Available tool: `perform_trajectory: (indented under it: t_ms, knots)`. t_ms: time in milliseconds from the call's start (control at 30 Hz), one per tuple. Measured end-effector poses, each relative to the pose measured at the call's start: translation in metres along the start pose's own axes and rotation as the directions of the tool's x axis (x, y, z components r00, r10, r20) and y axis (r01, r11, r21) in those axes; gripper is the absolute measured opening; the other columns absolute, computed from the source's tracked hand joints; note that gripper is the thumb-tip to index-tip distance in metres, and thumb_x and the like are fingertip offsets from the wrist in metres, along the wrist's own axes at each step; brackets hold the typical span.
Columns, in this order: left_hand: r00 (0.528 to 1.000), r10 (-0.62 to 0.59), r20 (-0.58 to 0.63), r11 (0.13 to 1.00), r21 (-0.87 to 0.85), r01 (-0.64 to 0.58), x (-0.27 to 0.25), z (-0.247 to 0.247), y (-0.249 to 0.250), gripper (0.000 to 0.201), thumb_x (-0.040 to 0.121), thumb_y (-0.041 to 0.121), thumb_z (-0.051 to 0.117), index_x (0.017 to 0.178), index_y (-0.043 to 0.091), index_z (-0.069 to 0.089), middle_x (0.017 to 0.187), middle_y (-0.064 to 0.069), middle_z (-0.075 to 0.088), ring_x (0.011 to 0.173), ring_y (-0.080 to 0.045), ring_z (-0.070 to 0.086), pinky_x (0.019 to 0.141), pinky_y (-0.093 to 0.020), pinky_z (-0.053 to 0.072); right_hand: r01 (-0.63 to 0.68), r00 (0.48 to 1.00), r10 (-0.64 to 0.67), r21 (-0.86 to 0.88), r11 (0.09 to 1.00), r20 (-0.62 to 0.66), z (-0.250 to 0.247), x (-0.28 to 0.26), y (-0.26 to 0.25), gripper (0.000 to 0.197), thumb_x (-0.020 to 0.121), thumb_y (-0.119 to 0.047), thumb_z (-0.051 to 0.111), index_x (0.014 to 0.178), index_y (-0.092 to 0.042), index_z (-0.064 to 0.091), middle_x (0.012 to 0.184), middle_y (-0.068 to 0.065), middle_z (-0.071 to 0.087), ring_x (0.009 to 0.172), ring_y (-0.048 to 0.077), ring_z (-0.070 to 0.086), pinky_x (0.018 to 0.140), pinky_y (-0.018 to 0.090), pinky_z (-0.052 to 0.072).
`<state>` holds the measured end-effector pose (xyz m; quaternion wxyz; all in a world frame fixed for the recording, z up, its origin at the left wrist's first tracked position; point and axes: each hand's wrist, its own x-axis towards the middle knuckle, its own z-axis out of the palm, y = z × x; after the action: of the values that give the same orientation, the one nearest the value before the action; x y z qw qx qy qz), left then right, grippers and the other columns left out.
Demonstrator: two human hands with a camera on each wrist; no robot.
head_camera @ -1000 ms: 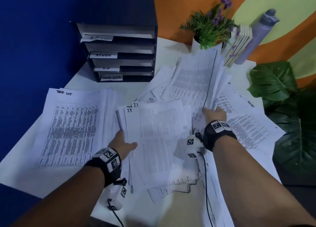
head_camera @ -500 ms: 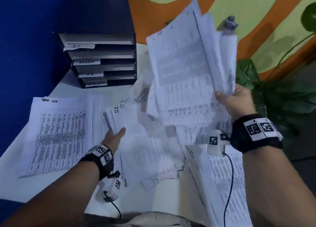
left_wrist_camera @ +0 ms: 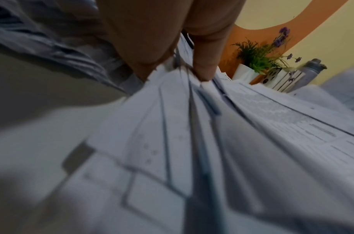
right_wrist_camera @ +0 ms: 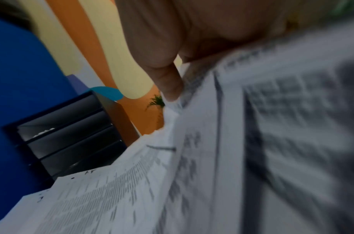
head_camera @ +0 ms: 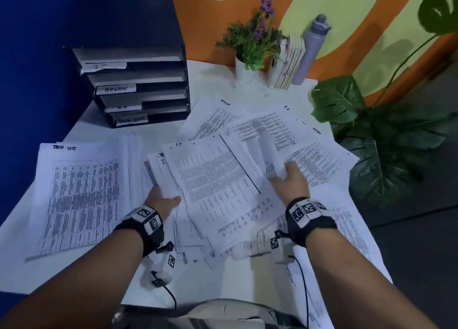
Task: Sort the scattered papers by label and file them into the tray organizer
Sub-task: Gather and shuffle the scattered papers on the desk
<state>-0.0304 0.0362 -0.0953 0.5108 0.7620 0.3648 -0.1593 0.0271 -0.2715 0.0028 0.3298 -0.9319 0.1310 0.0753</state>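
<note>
Head view, hands: the left hand point(head_camera: 162, 199) grips the left edge of the centre stack point(head_camera: 218, 187) at mid-frame; the right hand point(head_camera: 288, 180) holds a curled bundle of sheets point(head_camera: 271, 155) just right of that stack.
Head view, papers: the task-list pile point(head_camera: 81, 194) lies at centre left; loose papers point(head_camera: 309, 140) marked ADMIN and H.R fan out toward the right edge of the table point(head_camera: 215, 80).
Head view, tray organizer point(head_camera: 138, 85): upper left, with four labelled slots that look unfilled.
Head view, risk: I judge the fanned centre stack could slide apart if lifted by one edge, mixing labels.
Left wrist view, grip: thumb and fingers point(left_wrist_camera: 204, 63) pinch many sheet edges at top centre; the potted plant point(left_wrist_camera: 258, 58) and bottle point(left_wrist_camera: 312, 69) stand at upper right.
Left wrist view, hard to see: lower frame is blurred, no label readable.
Right wrist view, grip: the thumb point(right_wrist_camera: 168, 82) presses on the sheets at upper centre; the other fingers are hidden beneath them.
Right wrist view, risk: a thick bent bundle may crease or shed pages.
Right wrist view, hard to see: print smeared, organizer point(right_wrist_camera: 71, 134) slots dark at centre left.
</note>
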Motion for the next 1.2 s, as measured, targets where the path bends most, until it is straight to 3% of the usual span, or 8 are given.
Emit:
perform_trajectory:
  t_ms: [233, 400, 467, 600, 700, 833, 1000, 1200]
  knots:
    - [0.993, 0.119, -0.020, 0.992, -0.030, -0.120, -0.011, 0.001, 0.005, 0.081, 0.080, 0.053, 0.069, 0.142, 0.014, 0.035, 0.140, -0.005, 0.046, 0.120, -0.024, 0.048, 0.102, -0.031, 0.037, 0.313, 0.879, -0.340, -0.134, 0.940, -0.335, -0.052, -0.004, -0.043, 0.007, 0.093, -0.014, 0.053, 0.096, -0.019, 0.055, 0.089, -0.002, 0.062, 0.081, 0.024, 0.058, 0.069, 0.034, 0.047]
    - [0.995, 0.100, -0.014, 0.995, -0.028, -0.100, -0.015, 0.001, 0.008, 0.126, 0.057, 0.084, 0.063, 0.153, 0.021, 0.010, 0.159, 0.001, 0.019, 0.143, -0.024, 0.026, 0.116, -0.044, 0.025, 0.733, 0.449, -0.638, -0.152, 0.664, -0.625, -0.072, -0.021, -0.070, 0.009, 0.093, -0.007, 0.055, 0.100, -0.003, 0.060, 0.090, 0.006, 0.064, 0.078, 0.022, 0.061, 0.068, 0.032, 0.050]
    - [0.994, 0.100, -0.030, 0.993, -0.064, -0.102, -0.017, 0.002, 0.008, 0.126, 0.055, 0.090, 0.055, 0.153, 0.023, 0.012, 0.159, 0.002, 0.020, 0.142, -0.024, 0.028, 0.116, -0.045, 0.025, 0.735, 0.522, -0.566, 0.001, 0.678, -0.638, -0.071, -0.019, -0.075, 0.018, 0.093, -0.006, 0.055, 0.111, -0.004, 0.058, 0.091, -0.002, 0.061, 0.078, 0.010, 0.058, 0.072, 0.018, 0.045]
    - [0.996, 0.075, -0.045, 0.991, -0.112, -0.080, -0.018, 0.003, 0.013, 0.102, 0.074, 0.085, 0.040, 0.150, 0.019, 0.024, 0.154, -0.003, 0.031, 0.137, -0.028, 0.037, 0.112, -0.042, 0.029, 0.419, 0.858, -0.293, 0.244, 0.874, -0.423, -0.035, -0.005, -0.061, 0.035, 0.093, -0.004, 0.049, 0.125, -0.017, 0.052, 0.082, -0.007, 0.052, 0.069, 0.009, 0.053, 0.063, 0.014, 0.040]
    - [0.993, 0.104, -0.053, 0.981, -0.157, -0.111, -0.018, 0.005, 0.019, 0.084, 0.087, 0.073, 0.034, 0.146, 0.014, 0.032, 0.147, -0.009, 0.041, 0.130, -0.030, 0.042, 0.106, -0.038, 0.032, 0.186, 0.975, -0.145, 0.251, 0.950, -0.170, 0.006, -0.002, -0.031, 0.042, 0.095, 0.001, 0.043, 0.132, -0.017, 0.049, 0.093, 0.001, 0.058, 0.075, 0.011, 0.057, 0.064, 0.006, 0.044]
    - [0.992, 0.121, -0.019, 0.973, -0.198, -0.123, -0.022, 0.002, 0.019, 0.094, 0.077, 0.078, 0.044, 0.148, 0.018, 0.029, 0.150, -0.002, 0.037, 0.136, -0.025, 0.038, 0.109, -0.035, 0.028, 0.025, 1.000, -0.024, -0.067, 0.997, 0.016, 0.046, 0.004, 0.009, 0.052, 0.095, -0.009, 0.048, 0.144, -0.014, 0.033, 0.139, 0.011, 0.042, 0.125, 0.029, 0.044, 0.101, 0.043, 0.044]
    - [0.977, 0.214, -0.014, 0.970, -0.114, -0.214, -0.026, 0.005, 0.010, 0.085, 0.072, 0.054, 0.076, 0.141, 0.026, 0.035, 0.136, 0.002, 0.051, 0.125, -0.022, 0.048, 0.105, -0.035, 0.037, 0.079, 0.962, -0.047, -0.107, 0.991, 0.269, 0.071, -0.010, 0.013, 0.061, 0.097, -0.012, 0.044, 0.151, -0.008, 0.016, 0.145, 0.017, 0.030, 0.126, 0.030, 0.043, 0.106, 0.036, 0.040]
    - [0.928, 0.371, -0.027, 0.928, -0.031, -0.372, -0.063, -0.015, 0.043, 0.054, 0.087, 0.017, 0.068, 0.133, 0.027, 0.043, 0.115, 0.008, 0.057, 0.106, -0.017, 0.054, 0.101, -0.040, 0.042, 0.072, 0.929, -0.104, 0.100, 0.992, 0.356, 0.068, -0.009, 0.008, 0.067, 0.090, -0.032, 0.057, 0.146, -0.013, 0.026, 0.144, 0.009, 0.036, 0.120, 0.019, 0.046, 0.108, 0.041, 0.040]
